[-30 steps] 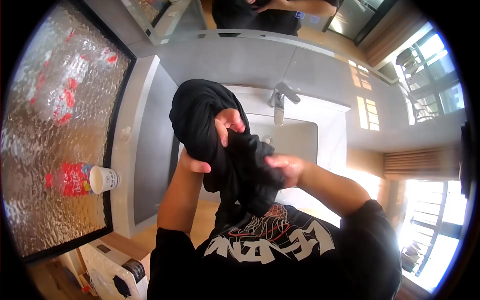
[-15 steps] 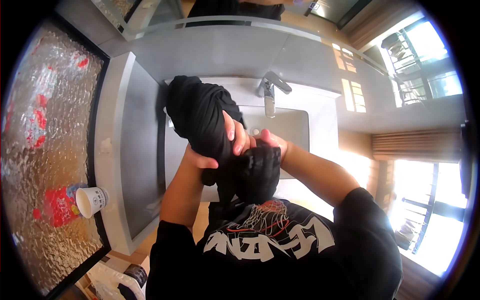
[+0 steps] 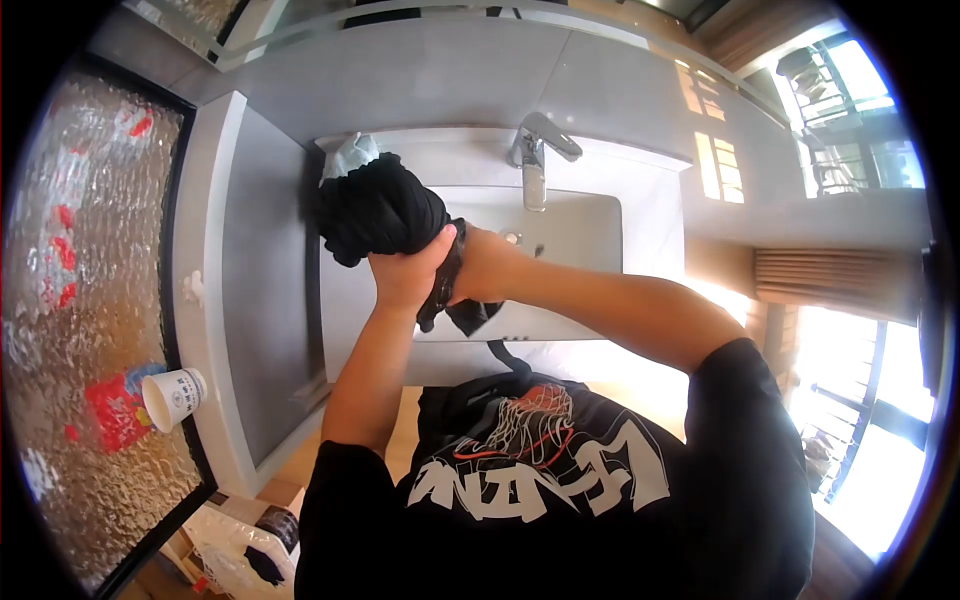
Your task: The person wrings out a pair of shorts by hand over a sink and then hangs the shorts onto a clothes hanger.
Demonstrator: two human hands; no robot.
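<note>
A bunched black garment [image 3: 385, 208] is held over the left part of the sink [image 3: 590, 240]; its exact kind does not show. My left hand [image 3: 408, 275] is closed around its middle, thumb on top, with the large wad rising beyond it. Close against it, my right hand [image 3: 478, 262] grips the narrow, twisted part of the same garment. A loose end hangs below both hands over the basin's front edge, and a thin black strip dangles toward my shirt. Most of the right fingers are hidden.
A chrome faucet [image 3: 537, 160] stands behind the basin, over the drain. A pale crumpled item [image 3: 354, 153] lies at the counter's back left corner. To the left is a grey wall ledge [image 3: 205, 290] with a paper cup [image 3: 174, 399], near a red packet [image 3: 112, 410].
My right hand has moved left and turned over, up against my left hand. The cloth between them is now narrower and twisted. The wad has shifted left, and the pale item has come into view.
</note>
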